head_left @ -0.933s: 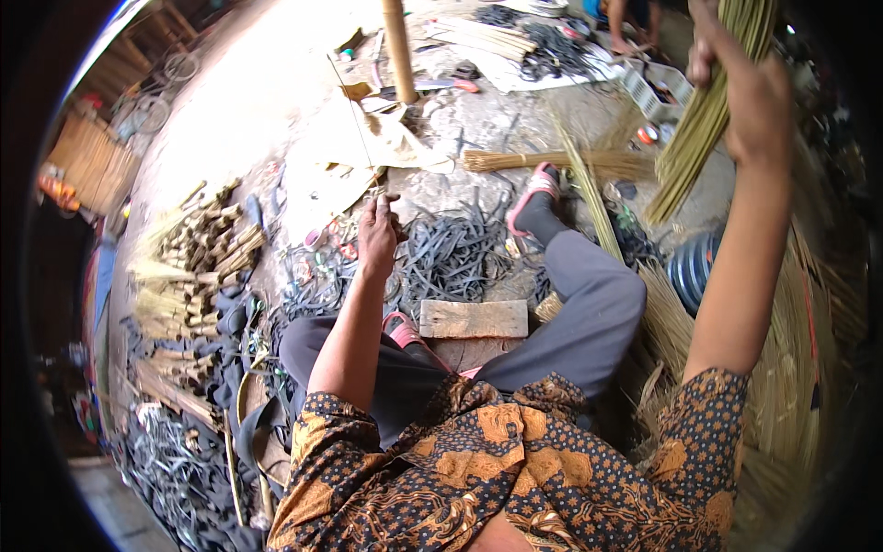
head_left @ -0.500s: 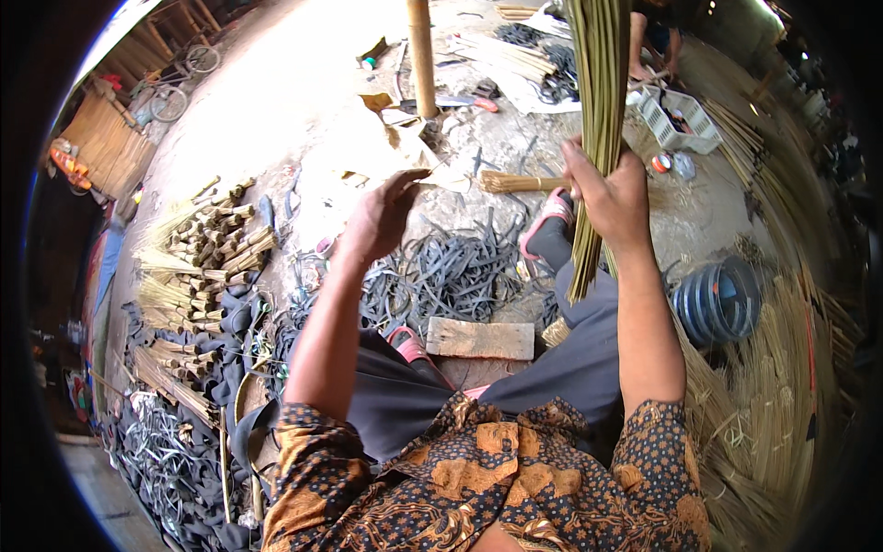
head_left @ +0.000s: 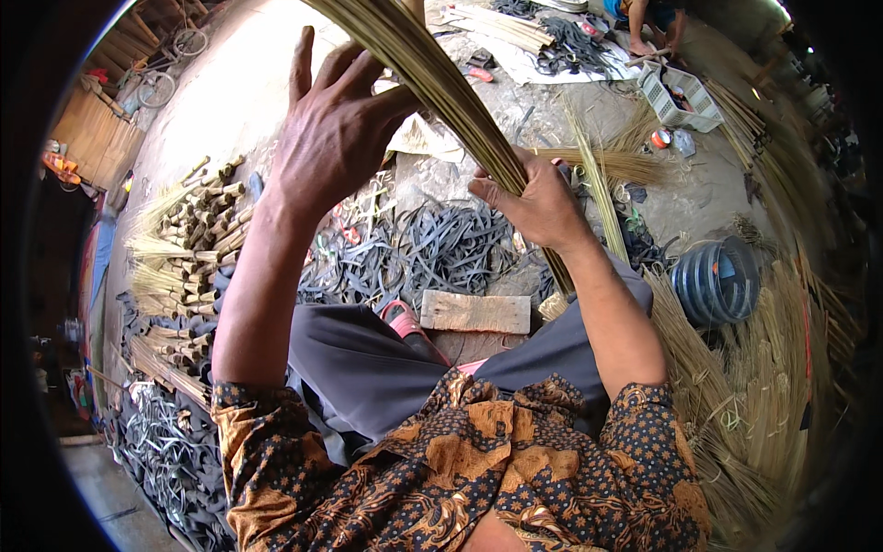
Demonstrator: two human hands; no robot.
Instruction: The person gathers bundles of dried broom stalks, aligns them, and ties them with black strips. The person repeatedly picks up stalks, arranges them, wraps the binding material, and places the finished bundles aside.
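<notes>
A long bundle of thin greenish-brown sticks (head_left: pixel 441 87), like leaf ribs for a broom, slants from the upper left down toward my right knee. My right hand (head_left: pixel 543 207) is closed round its lower part, thumb laid across. Beside the upper part, my left hand (head_left: pixel 331 129) is raised with fingers spread; its fingertips reach the bundle's edge, and whether they touch it I cannot tell. Behind my right hand, a thin bunch of lighter green sticks (head_left: pixel 598 189) stands at a slant. A wooden block (head_left: pixel 475 313) lies between my legs.
Black rubber strips (head_left: pixel 451 248) are heaped ahead of my feet. Short stick bundles (head_left: pixel 198 225) are stacked at the left, long sticks (head_left: pixel 763 386) at the right beside a clear bluish plastic container (head_left: pixel 717 281). A white crate (head_left: pixel 685 115) sits far right, near another person's foot (head_left: pixel 639 44).
The stick bundle has tipped from nearly upright to slanting up leftward. My left hand has risen to its upper part and spread its fingers; my right hand has moved left and lower.
</notes>
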